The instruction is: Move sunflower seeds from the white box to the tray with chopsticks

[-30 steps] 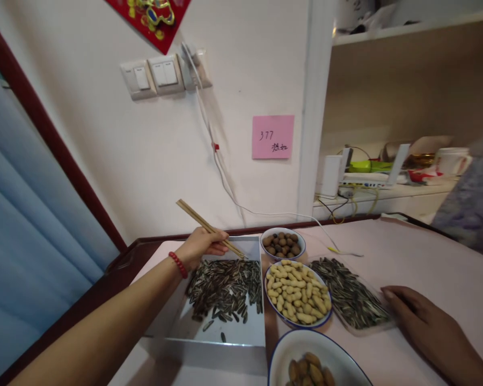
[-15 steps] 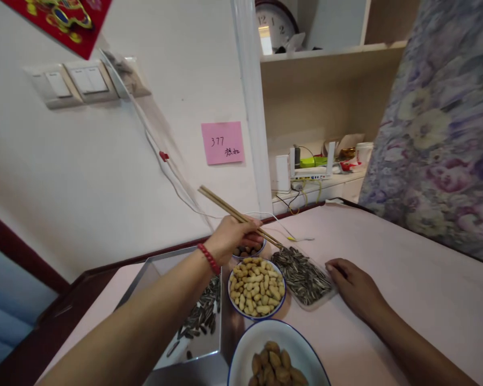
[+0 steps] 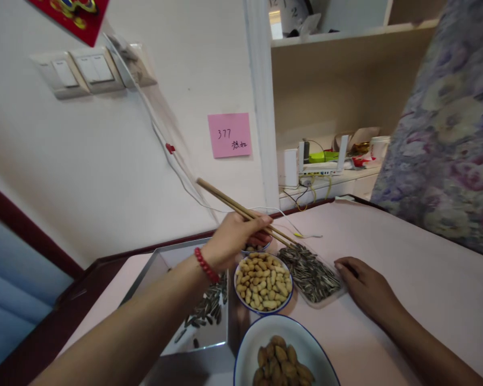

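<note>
My left hand (image 3: pixel 235 239), with a red bead bracelet on the wrist, grips a pair of wooden chopsticks (image 3: pixel 221 196). Their tips reach the far end of a clear tray of sunflower seeds (image 3: pixel 312 271). My right hand (image 3: pixel 366 288) rests flat on the table, fingers against the right edge of that tray. Below my left hand stands a bowl of peanuts in shells (image 3: pixel 263 283). A small bowl of round nuts (image 3: pixel 253 248) is mostly hidden behind the hand.
A metal tray (image 3: pixel 165 262) with scattered sunflower seeds lies at the left. A white bowl of almonds (image 3: pixel 279 359) sits at the near edge. A person in flowered cloth (image 3: pixel 446 134) stands at the right. A white cable (image 3: pixel 301 235) crosses the pink table.
My left hand carried the chopsticks from the metal tray rightward to the clear tray of seeds. The view swung right; my right hand stayed beside the clear tray.
</note>
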The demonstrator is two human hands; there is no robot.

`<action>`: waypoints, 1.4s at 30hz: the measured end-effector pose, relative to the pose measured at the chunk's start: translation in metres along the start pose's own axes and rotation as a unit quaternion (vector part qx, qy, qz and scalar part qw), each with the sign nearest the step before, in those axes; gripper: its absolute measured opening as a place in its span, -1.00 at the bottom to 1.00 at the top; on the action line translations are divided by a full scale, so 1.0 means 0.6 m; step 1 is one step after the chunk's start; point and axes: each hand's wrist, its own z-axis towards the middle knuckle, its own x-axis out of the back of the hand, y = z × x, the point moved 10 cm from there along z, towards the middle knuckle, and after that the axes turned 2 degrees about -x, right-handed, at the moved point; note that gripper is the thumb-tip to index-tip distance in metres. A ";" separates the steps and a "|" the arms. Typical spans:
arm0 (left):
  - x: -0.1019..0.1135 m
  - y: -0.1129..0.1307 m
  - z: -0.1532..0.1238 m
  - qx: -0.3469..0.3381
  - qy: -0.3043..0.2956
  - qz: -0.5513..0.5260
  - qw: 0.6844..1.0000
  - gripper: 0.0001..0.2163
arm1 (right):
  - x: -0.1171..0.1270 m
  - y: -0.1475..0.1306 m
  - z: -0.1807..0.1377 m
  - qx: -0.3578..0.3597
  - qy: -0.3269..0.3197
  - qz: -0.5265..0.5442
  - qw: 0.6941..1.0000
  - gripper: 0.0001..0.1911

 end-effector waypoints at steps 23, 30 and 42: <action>0.298 -0.140 -0.178 0.149 0.127 0.189 0.962 -0.80 | 0.003 0.030 0.000 -0.084 -0.030 -0.063 0.994 -0.50; 0.292 -0.176 -0.158 0.161 0.118 0.204 0.958 -0.84 | 0.003 0.040 0.003 -0.087 -0.029 -0.067 0.994 -0.56; 0.300 -0.158 -0.174 0.139 0.131 0.213 0.958 -0.82 | -0.003 0.060 0.005 -0.092 -0.041 -0.086 0.991 -0.51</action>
